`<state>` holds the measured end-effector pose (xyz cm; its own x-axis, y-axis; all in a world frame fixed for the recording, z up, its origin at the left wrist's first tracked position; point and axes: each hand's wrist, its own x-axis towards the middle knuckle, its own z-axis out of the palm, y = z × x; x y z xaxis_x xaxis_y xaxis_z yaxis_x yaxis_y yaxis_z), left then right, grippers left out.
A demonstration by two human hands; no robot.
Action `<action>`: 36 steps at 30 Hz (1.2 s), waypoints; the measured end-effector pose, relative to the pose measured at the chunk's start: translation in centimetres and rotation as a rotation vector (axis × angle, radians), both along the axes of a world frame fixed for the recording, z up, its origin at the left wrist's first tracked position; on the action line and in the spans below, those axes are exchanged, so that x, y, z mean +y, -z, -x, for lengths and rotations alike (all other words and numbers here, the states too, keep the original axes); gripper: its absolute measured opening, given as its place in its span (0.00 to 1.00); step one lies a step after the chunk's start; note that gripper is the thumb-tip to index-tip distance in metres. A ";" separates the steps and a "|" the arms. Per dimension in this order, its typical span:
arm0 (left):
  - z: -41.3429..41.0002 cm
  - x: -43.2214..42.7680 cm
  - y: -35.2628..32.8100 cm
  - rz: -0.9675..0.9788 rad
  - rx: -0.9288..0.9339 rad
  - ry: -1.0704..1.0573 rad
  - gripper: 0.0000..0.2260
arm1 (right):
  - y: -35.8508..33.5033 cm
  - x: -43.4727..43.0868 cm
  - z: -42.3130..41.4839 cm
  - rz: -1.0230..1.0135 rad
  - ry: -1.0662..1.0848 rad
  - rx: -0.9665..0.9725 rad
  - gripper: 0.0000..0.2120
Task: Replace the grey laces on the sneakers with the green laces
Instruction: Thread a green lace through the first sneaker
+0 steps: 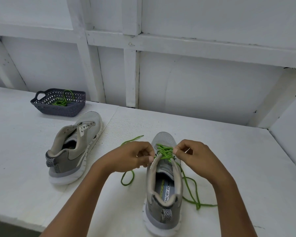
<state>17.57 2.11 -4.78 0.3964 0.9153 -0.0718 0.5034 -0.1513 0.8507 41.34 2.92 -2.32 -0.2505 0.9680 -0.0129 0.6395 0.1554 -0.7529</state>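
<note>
The left hand (pixel 135 156), just left of the frame's centre, has its fingers curled in, with thumb and forefinger pinching the green lace (pixel 164 151) at the left edge of the eyelet rows. The right hand (pixel 193 154), opposite it, is curled the same way and grips at the right edge of those rows; its fingertips seem to nip the lace there, though the exact hold is hard to make out behind the knuckles. Between the two hands the lace crosses several times over the tongue of the near sneaker (pixel 164 189), a grey shoe with a white sole that stands upright in the lower centre of the frame, heel toward the camera and toe pointing away. One loose end of the lace runs out to the upper left past the left hand and another length loops on the surface (pixel 237 151) below that wrist; the other end trails down the shoe's right side and lies in tangled curves toward the lower right. The second sneaker (pixel 73 147) stands well apart at middle left, toe angled to the upper right, tongue loose and eyelets bare. Beyond it, in the upper left, a dark latticed basket (pixel 46 106) with a handle opening holds a second green lace (pixel 63 100), coiled loosely inside. A white panelled wall (pixel 195 82) rises behind the white surface.
</note>
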 end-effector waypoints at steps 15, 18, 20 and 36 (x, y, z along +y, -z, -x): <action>0.5 -0.1 0.7 0.212 -0.150 -0.102 0.10 | 1.0 -0.6 -0.1 0.150 -0.048 0.025 0.05; 1.7 1.1 1.1 0.107 -0.090 -0.228 0.07 | 0.7 -0.9 -1.3 0.277 -0.105 0.041 0.05; 2.6 2.2 1.6 -0.012 0.033 -0.336 0.05 | 0.7 -1.1 -1.6 0.352 -0.141 0.087 0.05; 2.6 8.6 5.8 -0.267 0.794 -0.330 0.08 | -0.1 -3.0 0.9 0.075 0.187 0.095 0.11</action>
<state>14.96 10.74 -10.60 0.0351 0.9992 0.0186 0.9809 -0.0380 0.1907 40.39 -0.07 -2.27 -0.0698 0.9950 -0.0714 0.5772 -0.0181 -0.8164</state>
